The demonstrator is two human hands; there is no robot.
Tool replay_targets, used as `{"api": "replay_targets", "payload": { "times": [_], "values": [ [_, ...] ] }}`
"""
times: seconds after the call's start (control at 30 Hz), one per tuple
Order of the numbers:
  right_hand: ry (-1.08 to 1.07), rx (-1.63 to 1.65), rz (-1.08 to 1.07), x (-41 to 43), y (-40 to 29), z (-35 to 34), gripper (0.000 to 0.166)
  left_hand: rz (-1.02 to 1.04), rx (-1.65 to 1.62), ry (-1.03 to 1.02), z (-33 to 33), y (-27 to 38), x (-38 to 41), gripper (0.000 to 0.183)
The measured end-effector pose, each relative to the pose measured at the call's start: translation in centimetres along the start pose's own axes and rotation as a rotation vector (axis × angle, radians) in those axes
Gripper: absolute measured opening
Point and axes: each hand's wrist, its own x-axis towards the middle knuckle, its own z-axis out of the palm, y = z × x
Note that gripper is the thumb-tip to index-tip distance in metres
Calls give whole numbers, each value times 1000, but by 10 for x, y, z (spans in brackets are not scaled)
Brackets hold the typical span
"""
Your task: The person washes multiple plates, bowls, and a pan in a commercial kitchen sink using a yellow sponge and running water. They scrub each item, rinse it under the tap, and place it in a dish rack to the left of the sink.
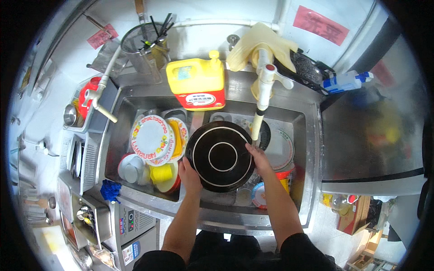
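Observation:
My left hand [190, 176] and my right hand [259, 158] grip opposite sides of a round black plate [222, 176] marked with two white rings. They hold it over the divider and right basin of a double stainless steel sink [217, 220]. A white tap [265, 88] with a red cap reaches down beside the plate's right edge. White plates with a coloured rim pattern [151, 139], a yellow cup [161, 174] and other bowls lie in the left basin. More dishes, including a large white plate [281, 152], are in the right basin, partly hidden by my right arm.
A yellow detergent jug [196, 81] stands behind the divider. Another tap [98, 98] juts in at the left. A blue scrubber [110, 190] lies on the left front rim. A spray bottle [346, 82] and black rack [307, 69] are at the back right.

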Motion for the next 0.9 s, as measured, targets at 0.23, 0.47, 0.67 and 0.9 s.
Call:
{"api": "replay_targets", "payload": {
  "times": [0.23, 0.47, 0.67, 0.9],
  "values": [
    [-166, -554, -168, -47, -78, 26, 64, -188, -112, 16, -22, -67, -21, 53],
    [-173, -704, -210, -114, -90, -52, 34, -749, -440, -443, 93, -54, -35, 65],
    [-213, -1355, -592, -164, -96, -43, 30, -967, -633, -787, 118, -115, 11, 63],
    [-515, -2010, -1073, -156, -94, -67, 16, -939, -43, -883, 89, -64, 46, 34]
  ]
}}
